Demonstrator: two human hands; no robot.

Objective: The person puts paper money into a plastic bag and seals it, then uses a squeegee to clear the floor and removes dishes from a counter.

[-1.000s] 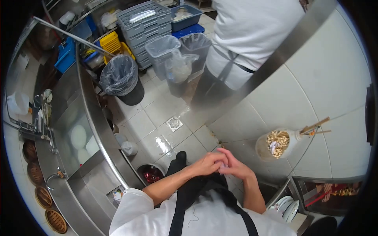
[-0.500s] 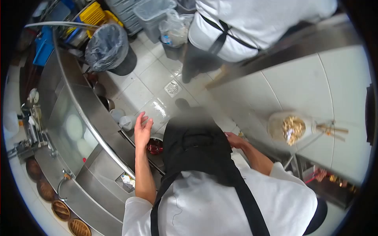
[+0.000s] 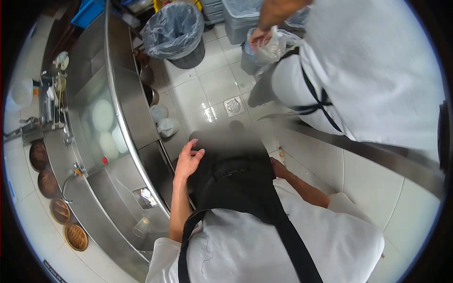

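Observation:
My left hand (image 3: 190,161) is held out in the air beside the black apron (image 3: 236,188), fingers apart and nothing in them. It is nearest to the metal rail (image 3: 123,127) along the front of the steel sink unit. My right hand (image 3: 278,168) hangs low at the other side of the apron, and its fingers are mostly hidden. In the water-filled basin to the left lie several pale round objects (image 3: 103,115), with a small red thing (image 3: 104,160) near them. A clear cup (image 3: 141,227) stands in the neighbouring basin.
Ahead stands a lined trash bin (image 3: 186,54). A co-worker in a white shirt (image 3: 373,70) leans at the right, one hand (image 3: 259,37) at a plastic bag (image 3: 273,51). The tiled floor has a drain (image 3: 233,106) and looks wet. Bamboo steamers (image 3: 75,237) line the left wall.
My view has moved along the aisle, and the bowl of pale pieces at the right has left it. The co-worker's hand now shows at the plastic bag. My left hand stays raised.

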